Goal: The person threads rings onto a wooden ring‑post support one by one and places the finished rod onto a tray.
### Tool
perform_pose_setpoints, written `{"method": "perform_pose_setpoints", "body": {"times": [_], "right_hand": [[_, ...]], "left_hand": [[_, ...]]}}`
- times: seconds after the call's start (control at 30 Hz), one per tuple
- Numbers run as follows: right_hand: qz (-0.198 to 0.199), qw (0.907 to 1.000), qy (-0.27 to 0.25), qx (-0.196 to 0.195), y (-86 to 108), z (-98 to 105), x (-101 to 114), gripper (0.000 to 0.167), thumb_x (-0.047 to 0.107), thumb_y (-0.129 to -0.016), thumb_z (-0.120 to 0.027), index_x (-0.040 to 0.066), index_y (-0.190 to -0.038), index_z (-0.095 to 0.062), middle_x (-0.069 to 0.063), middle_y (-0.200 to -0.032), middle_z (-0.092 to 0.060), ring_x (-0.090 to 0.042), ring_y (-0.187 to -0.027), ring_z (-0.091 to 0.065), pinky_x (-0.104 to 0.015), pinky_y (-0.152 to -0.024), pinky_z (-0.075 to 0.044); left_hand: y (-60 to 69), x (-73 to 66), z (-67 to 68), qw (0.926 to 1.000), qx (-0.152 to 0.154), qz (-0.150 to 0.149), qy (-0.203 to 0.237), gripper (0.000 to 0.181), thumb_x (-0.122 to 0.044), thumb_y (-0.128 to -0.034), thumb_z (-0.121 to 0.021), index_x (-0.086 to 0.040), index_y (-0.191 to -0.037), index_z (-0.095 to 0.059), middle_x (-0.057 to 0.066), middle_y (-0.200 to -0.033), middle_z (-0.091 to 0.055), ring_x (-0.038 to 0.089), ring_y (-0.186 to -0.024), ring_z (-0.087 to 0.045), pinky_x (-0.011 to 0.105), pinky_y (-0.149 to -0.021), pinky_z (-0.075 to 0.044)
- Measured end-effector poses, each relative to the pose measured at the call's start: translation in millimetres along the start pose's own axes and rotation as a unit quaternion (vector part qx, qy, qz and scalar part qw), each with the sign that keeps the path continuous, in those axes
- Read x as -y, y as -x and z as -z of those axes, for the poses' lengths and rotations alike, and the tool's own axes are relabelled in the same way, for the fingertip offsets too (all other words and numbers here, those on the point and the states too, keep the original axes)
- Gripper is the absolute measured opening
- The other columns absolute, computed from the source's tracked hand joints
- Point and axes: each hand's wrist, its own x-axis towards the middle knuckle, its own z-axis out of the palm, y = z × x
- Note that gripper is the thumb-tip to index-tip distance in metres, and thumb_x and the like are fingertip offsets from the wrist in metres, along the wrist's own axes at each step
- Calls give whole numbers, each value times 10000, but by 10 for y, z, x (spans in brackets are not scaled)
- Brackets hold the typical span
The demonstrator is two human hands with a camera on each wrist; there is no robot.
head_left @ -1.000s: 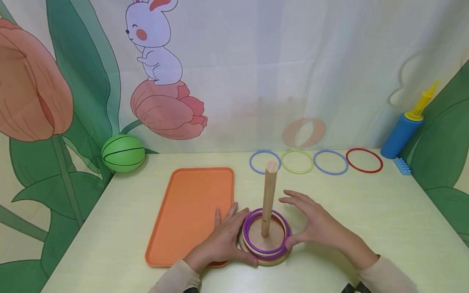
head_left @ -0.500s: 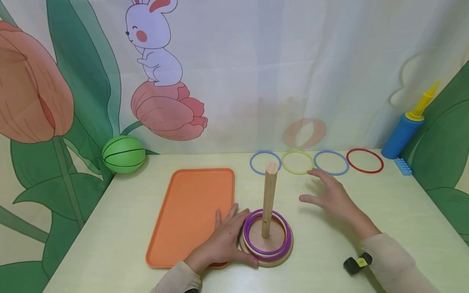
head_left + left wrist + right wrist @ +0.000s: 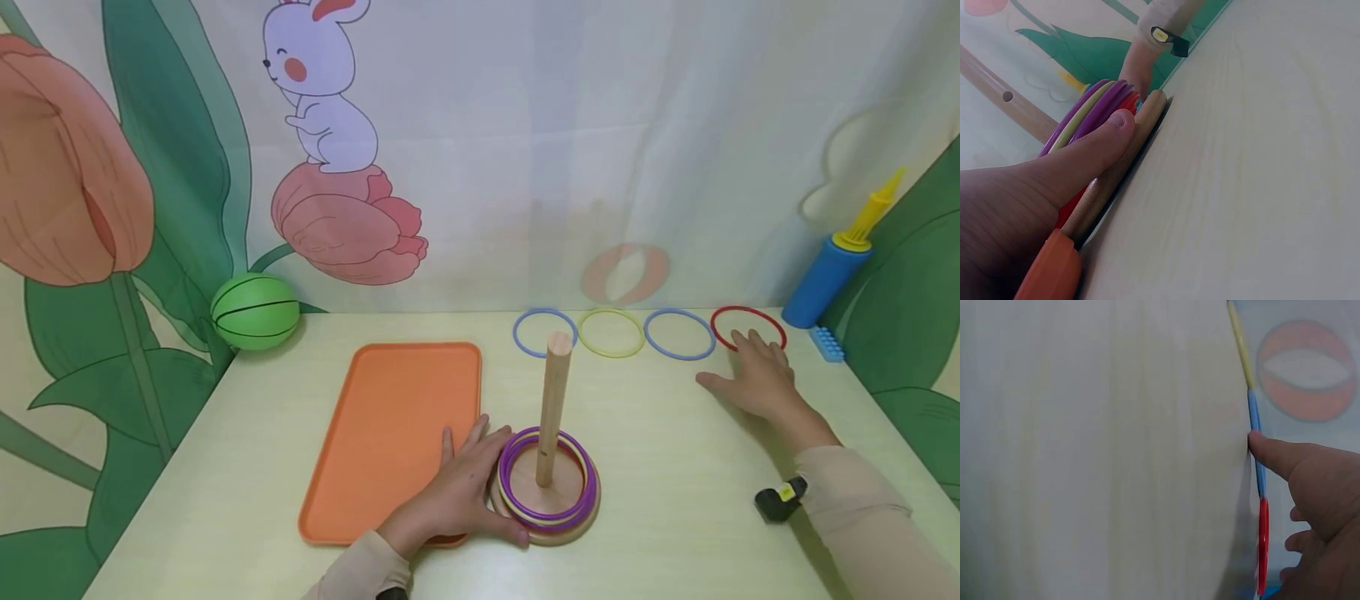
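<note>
In the head view I judged the step a reach for the red ring (image 3: 738,307), at two o'clock from the wooden peg stand (image 3: 550,450); the next move called for pinching its slim rim. The right hand (image 3: 757,379) hung over it and the left hand (image 3: 461,492) flanked the stand, both spread wide, gripping nothing. The left wrist view showed a thumb on the smooth, rounded base (image 3: 1116,165) beside glossy purple rings (image 3: 1097,112). The right wrist view left thumb contact with a blue ring (image 3: 1254,409) unclear.
</note>
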Motion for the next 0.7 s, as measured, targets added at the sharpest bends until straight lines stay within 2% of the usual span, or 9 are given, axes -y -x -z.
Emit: {"method": "perform_pose_setpoints", "body": {"times": [0.07, 0.17, 0.27, 0.33, 0.43, 0.57, 0.67, 0.7], "right_hand": [[-62, 9998, 157, 123, 1, 43, -49, 1135, 561, -951, -714, -183, -1585, -137, -492, -1597, -86, -732, -1441, -7, -870, -1104, -95], [-204, 9993, 291, 143, 45, 75, -88, 1106, 611, -956, -677, -224, -1533, -238, -500, -1524, -213, -725, -1376, -143, -840, -1069, -249], [-280, 9992, 294, 32, 125, 93, -103, 991, 607, -957, -677, -221, -1430, -410, -474, -1347, -359, -666, -1235, -273, -778, -944, -403], [-291, 9992, 251, -60, 191, 108, -102, 884, 562, -958, -700, -214, -1327, -492, -436, -1253, -425, -622, -1160, -323, -726, -869, -457], [-194, 9993, 252, -170, 297, 132, -97, 700, 478, -952, -744, -173, -1153, -580, -384, -1129, -520, -586, -1086, -382, -658, -807, -474], [-8, 9997, 217, -121, 463, 158, -94, 470, 393, -943, -777, -59, -934, -647, -329, -1022, -569, -523, -1004, -459, -525, -734, -464], [104, 9999, 88, 50, 586, 161, -94, 401, 380, -921, -813, 15, -855, -661, -335, -1098, -551, -476, -993, -481, -443, -717, -462], [163, 9998, 13, 135, 622, 161, -94, 391, 378, -912, -827, 27, -849, -668, -367, -1171, -540, -499, -1043, -486, -463, -751, -487]], "left_hand": [[-1, 5, -2, 10000, -5, -1, -3, 1315, -623, -597, -978, -172, -1656, -342, 94, -1706, -334, 361, -1626, -11, 708, -1175, 212], [-1, 8, -4, 10000, -7, -4, -14, 1314, -628, -595, -976, -177, -1655, -343, 92, -1706, -336, 358, -1627, -13, 709, -1176, 211], [-2, 5, -3, 10000, 3, -4, -23, 1318, -626, -596, -977, -175, -1657, -339, 89, -1709, -329, 357, -1627, -15, 706, -1177, 211], [-4, 0, 1, 10000, 7, -6, -26, 1323, -624, -596, -977, -168, -1659, -334, 90, -1711, -324, 356, -1627, -15, 703, -1177, 214], [-3, -5, 4, 10000, 5, -17, -39, 1326, -625, -597, -977, -160, -1659, -333, 93, -1710, -325, 359, -1627, -19, 705, -1179, 209], [-2, -5, 7, 10000, -7, -37, -26, 1322, -621, -598, -979, -157, -1656, -337, 99, -1707, -331, 366, -1626, -25, 711, -1178, 205], [-2, -1, 5, 10000, 0, -40, -3, 1320, -613, -600, -981, -159, -1657, -336, 103, -1708, -329, 367, -1626, -25, 712, -1177, 206], [-2, 0, 3, 10000, -1, -53, 2, 1319, -612, -601, -982, -155, -1657, -336, 108, -1707, -330, 371, -1625, -27, 716, -1175, 204]]}}
